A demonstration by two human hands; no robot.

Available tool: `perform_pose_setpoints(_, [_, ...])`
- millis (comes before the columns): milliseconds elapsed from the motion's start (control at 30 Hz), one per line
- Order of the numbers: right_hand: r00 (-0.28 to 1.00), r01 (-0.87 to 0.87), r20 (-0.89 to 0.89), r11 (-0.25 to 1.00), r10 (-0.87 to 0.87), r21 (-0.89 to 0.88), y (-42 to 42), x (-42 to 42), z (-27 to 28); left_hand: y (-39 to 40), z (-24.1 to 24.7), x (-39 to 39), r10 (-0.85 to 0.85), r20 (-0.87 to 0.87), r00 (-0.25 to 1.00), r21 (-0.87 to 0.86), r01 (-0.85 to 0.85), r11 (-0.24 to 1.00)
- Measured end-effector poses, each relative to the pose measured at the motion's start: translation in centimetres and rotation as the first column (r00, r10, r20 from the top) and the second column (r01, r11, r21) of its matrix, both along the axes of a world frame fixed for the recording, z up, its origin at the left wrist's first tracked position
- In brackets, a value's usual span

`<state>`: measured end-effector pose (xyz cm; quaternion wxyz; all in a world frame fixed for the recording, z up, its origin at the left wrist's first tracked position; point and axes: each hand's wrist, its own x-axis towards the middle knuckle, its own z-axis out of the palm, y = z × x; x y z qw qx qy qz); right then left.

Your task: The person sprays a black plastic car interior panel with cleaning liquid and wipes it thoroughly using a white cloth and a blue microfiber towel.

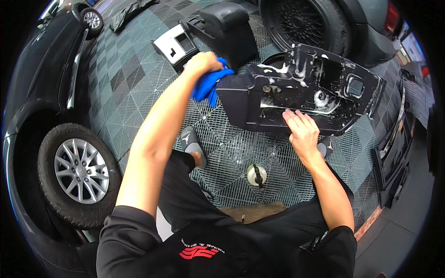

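A bunched blue cloth [209,87] hangs from my left hand [205,63], whose fingers are closed around it at the left end of a black plastic car console shell [240,100]. White foam and wet streaks cover much of the shell's hollow, ribbed side, which faces up. My right hand [301,130] grips its near edge, fingers over the rim and thumb out of sight. Behind the shell, a dark round rim [274,59] shows only in part, so I cannot tell what it belongs to.
A bottle with a black trigger head [258,176] stands on the grated tile floor [229,153] between my feet. Beyond lie a light-grey trim piece [174,45] and a black padded part [226,27]. Cars with wheels [81,170] flank me; black panels [393,156] lean at right.
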<state>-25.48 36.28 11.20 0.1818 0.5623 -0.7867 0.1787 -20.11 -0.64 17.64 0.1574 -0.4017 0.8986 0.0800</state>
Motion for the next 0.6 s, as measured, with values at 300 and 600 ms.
perform_pose_setpoints(300, [0.967, -0.253, 0.001, 0.966, 0.253, 0.058, 3.1, -5.0, 4.8, 2.7, 6.3, 13.3, 0.538, -0.514, 0.668, 0.773, 0.089, 0.628])
perform_pose_setpoints(600, [0.813, -0.528, -0.002, 0.737, 0.583, 0.422, 4.8, -9.5, 10.8, 8.3, 7.2, 17.1, 0.601, -0.559, 0.572, 0.829, 0.376, 0.413])
